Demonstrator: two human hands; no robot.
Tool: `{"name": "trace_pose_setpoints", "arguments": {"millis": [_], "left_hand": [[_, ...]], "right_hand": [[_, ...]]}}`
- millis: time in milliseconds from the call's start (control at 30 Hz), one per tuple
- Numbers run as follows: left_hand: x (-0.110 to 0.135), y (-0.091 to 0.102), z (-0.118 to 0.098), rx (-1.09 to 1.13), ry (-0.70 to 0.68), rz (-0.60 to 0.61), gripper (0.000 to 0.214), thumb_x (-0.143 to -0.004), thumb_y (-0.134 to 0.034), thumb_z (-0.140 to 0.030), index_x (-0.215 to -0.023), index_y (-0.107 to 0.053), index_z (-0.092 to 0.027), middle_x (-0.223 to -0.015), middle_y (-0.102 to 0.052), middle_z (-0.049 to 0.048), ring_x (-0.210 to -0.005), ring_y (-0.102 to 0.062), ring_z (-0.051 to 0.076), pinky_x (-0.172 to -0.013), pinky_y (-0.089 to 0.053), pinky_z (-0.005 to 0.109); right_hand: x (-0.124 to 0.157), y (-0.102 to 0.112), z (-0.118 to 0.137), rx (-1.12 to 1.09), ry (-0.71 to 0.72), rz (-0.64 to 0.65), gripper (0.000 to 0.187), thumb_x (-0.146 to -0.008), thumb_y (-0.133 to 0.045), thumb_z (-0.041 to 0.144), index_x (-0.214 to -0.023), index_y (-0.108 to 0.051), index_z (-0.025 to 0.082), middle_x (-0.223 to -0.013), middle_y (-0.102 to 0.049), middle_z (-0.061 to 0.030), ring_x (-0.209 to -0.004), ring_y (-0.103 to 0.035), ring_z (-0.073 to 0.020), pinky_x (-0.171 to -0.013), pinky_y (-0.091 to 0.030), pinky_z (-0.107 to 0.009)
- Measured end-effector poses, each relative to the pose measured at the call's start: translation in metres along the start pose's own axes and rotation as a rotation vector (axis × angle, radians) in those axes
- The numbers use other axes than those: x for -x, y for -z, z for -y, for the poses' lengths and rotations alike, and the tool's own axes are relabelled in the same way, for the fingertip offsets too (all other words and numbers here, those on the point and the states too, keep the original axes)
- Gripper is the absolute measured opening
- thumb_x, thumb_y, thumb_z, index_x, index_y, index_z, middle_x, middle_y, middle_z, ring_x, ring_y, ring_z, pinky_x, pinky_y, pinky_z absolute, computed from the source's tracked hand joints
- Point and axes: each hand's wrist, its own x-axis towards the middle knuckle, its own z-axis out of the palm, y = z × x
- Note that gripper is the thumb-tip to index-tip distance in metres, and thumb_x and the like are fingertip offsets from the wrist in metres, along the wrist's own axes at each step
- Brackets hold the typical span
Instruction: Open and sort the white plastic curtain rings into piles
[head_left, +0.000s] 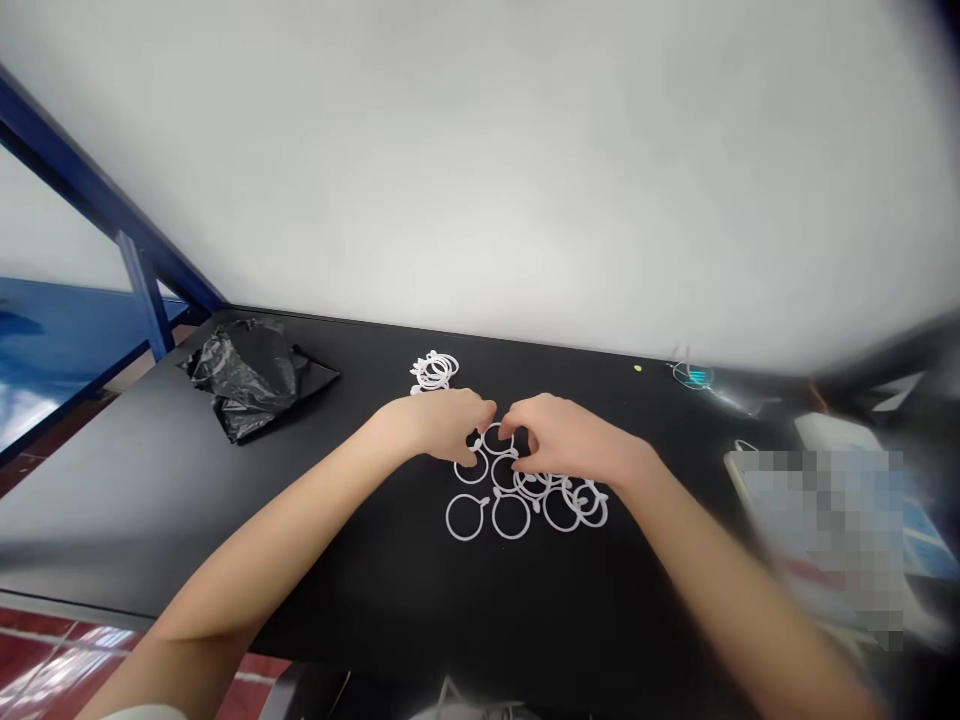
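Black tabletop, mid-frame: L hand & R hand, fingertips parted, over white rings, prob. light, springy, best held by tabs.

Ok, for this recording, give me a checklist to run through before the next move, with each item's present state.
1. Both hands in view: ok. The left hand and right hand are both over the near white tabbed rings.
2. Left hand's grip: cannot tell. It is at the rings, but contact is unclear.
3. Right hand's grip: cannot tell, for the same reason.
4. Near rings free of overlap: not ok. Several overlap toward the right side.
5. Rear bunch of white rings apart from the near ones: ok. It lies behind the left hand.
6. Black plastic bag away from the rings: ok. It lies crumpled at the left.
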Motion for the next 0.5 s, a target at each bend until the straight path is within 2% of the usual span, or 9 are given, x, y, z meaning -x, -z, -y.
{"name": "trace_pose_setpoints", "arguments": {"millis": [100,200,300,367,433,500], "left_hand": [[-0.009,-0.011,-0.004,-0.119,0.068,-0.039,0.028,-0.073,-0.06,-0.011,-0.101,-0.055,-0.014,-0.1,-0.065,0.0121,-0.085,-0.065,0.025,-0.063,-0.044,0.029],[-0.016,-0.015,-0.005,-0.185,0.085,-0.081,0.029,-0.07,-0.055,-0.006,-0.098,-0.054,-0.014,-0.09,-0.066,0.0117,-0.078,-0.066,0.026,-0.06,-0.043,0.031],[-0.012,-0.007,-0.004,-0.172,0.072,-0.099,0.026,-0.07,-0.056,-0.009,-0.095,-0.054,-0.016,-0.087,-0.066,0.0095,-0.081,-0.064,0.026,-0.066,-0.044,0.032],[-0.002,0.004,-0.002,-0.081,0.036,-0.133,0.024,-0.071,-0.057,-0.012,-0.095,-0.055,-0.017,-0.089,-0.066,0.0074,-0.084,-0.063,0.024,-0.068,-0.045,0.03],[0.011,0.015,0.0,0.082,-0.061,-0.153,0.021,-0.073,-0.055,-0.013,-0.093,-0.057,-0.018,-0.094,-0.067,0.0051,-0.084,-0.063,0.02,-0.066,-0.045,0.027],[0.02,0.022,0.001,0.263,-0.225,-0.064,0.016,-0.075,-0.053,-0.011,-0.087,-0.061,-0.019,-0.091,-0.069,0.0027,-0.08,-0.064,0.017,-0.066,-0.046,0.025]], "right_hand": [[-0.01,-0.019,0.004,0.168,-0.01,-0.016,0.015,-0.066,-0.066,0.005,-0.065,-0.06,0.018,-0.066,-0.058,-0.0008,-0.06,-0.054,-0.0149,-0.052,-0.029,-0.027],[-0.016,-0.028,0.003,0.217,-0.035,-0.024,0.019,-0.064,-0.062,0.004,-0.06,-0.051,0.018,-0.059,-0.054,0.0,-0.057,-0.05,-0.0146,-0.05,-0.025,-0.028],[-0.012,-0.02,0.0,0.142,-0.039,-0.091,0.013,-0.065,-0.06,0.008,-0.064,-0.053,0.019,-0.065,-0.057,0.0003,-0.055,-0.047,-0.0122,-0.051,-0.026,-0.027],[-0.003,-0.008,-0.001,0.023,-0.007,-0.123,0.01,-0.066,-0.058,0.009,-0.067,-0.057,0.018,-0.068,-0.059,0.0005,-0.057,-0.047,-0.0111,-0.052,-0.03,-0.026],[0.007,0.005,-0.001,-0.137,0.067,-0.036,0.012,-0.068,-0.057,0.01,-0.07,-0.064,0.019,-0.068,-0.06,0.0012,-0.056,-0.047,-0.0103,-0.052,-0.033,-0.024],[0.015,0.012,0.001,-0.24,0.155,0.109,0.014,-0.074,-0.058,0.015,-0.075,-0.071,0.019,-0.066,-0.062,0.0014,-0.055,-0.048,-0.0103,-0.052,-0.034,-0.023]]}}
